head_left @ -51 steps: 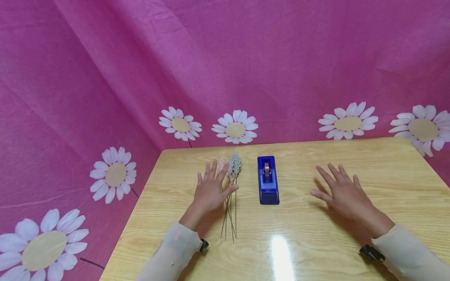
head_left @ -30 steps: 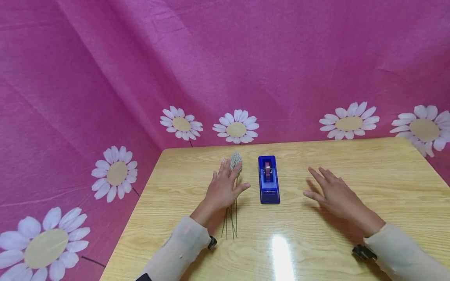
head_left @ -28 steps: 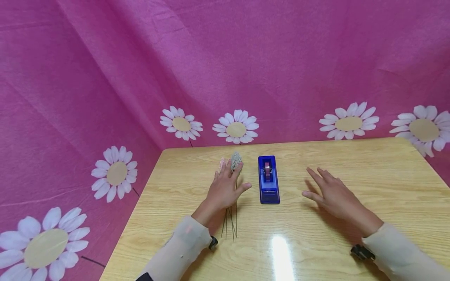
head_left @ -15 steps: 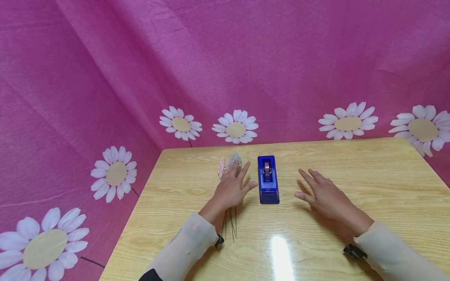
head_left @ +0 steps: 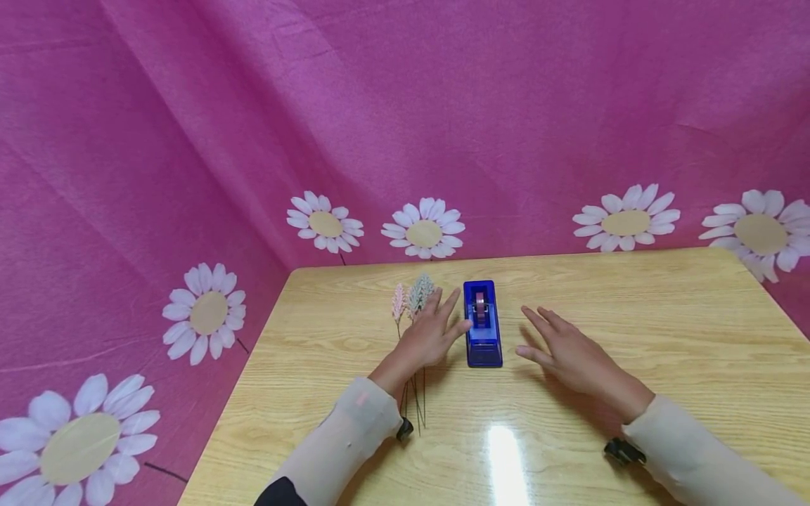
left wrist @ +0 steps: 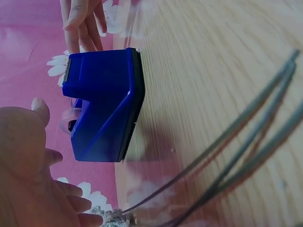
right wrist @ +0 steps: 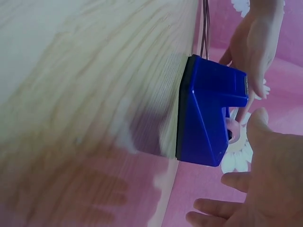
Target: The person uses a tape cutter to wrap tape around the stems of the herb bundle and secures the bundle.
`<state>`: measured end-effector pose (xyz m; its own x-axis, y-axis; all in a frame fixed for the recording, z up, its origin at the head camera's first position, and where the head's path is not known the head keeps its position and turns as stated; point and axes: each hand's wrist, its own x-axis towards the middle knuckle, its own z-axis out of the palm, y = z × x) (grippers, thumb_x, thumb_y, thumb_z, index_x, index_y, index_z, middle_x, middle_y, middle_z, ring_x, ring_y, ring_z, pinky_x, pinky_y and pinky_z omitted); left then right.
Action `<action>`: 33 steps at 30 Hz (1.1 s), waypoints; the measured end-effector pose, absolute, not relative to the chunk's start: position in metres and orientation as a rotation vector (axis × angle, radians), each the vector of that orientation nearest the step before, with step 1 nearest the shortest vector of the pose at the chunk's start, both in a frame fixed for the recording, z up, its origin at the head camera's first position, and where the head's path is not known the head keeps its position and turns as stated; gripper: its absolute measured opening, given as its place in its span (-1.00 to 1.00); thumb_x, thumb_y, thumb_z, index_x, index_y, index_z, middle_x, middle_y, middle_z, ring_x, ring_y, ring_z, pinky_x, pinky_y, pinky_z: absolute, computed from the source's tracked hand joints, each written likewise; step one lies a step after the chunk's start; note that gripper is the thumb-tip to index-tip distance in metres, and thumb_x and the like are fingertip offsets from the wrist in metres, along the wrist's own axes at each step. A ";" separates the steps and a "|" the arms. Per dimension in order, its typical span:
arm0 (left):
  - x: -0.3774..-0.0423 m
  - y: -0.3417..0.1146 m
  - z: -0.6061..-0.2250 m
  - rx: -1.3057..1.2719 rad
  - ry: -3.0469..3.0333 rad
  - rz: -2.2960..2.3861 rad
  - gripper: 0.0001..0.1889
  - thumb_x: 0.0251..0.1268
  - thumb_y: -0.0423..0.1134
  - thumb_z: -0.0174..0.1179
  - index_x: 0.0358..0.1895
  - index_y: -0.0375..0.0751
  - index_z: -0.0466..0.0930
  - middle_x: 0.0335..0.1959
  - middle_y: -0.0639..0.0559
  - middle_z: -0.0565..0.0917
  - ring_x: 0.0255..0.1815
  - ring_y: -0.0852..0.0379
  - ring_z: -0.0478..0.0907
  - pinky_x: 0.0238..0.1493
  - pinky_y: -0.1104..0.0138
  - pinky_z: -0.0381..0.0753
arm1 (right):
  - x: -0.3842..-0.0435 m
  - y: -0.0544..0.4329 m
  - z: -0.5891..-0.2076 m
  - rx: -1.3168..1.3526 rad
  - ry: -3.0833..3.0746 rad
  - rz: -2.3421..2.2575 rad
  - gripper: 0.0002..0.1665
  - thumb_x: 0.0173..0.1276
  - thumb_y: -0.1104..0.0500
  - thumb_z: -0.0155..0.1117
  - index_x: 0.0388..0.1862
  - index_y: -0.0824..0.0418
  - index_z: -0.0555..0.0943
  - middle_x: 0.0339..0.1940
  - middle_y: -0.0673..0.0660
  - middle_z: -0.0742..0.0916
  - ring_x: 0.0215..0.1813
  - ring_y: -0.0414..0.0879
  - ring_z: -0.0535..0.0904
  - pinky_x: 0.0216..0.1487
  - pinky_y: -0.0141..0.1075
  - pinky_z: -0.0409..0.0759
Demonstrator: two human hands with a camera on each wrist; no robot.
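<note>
A blue tape dispenser (head_left: 484, 334) stands on the table between my two hands, with a roll of pinkish tape (right wrist: 232, 130) in its well. My left hand (head_left: 425, 339) hovers just left of it with fingers spread, over the stems of several artificial flowers. The thumb comes close to the dispenser's left side in the head view; whether it touches cannot be seen. My right hand (head_left: 572, 358) is held to the right of the dispenser, fingers extended and apart from it. Neither hand holds anything. The grey-green flower head (head_left: 420, 294) and the pink one (head_left: 398, 302) lie beyond the left hand.
Thin dark stems (left wrist: 227, 163) of the flowers run toward the near side of the wooden table (head_left: 696, 316). A pink cloth (head_left: 506, 126) printed with white daisies hangs behind and to the left. Black wrist straps (head_left: 625, 451) show at both sleeves.
My left hand has moved right, from over the flowers toward the dispenser, uncovering the pink flower head. The right hand has moved left toward the dispenser. The dispenser and flowers have stayed in place.
</note>
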<state>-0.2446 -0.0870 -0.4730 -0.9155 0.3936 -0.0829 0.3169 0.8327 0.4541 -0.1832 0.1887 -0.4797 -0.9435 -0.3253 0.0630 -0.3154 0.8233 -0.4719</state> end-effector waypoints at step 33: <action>-0.263 -0.061 -0.482 0.427 2.384 1.458 -0.34 0.67 -0.24 -0.02 0.69 0.09 -0.01 0.35 -0.33 0.51 0.18 -0.06 0.63 0.25 0.08 0.58 | -0.193 0.145 -0.473 -0.485 2.788 -1.216 -0.28 0.63 -0.15 0.10 0.49 0.34 0.43 -0.01 0.22 0.60 -0.07 -0.01 0.57 -0.14 -0.17 0.54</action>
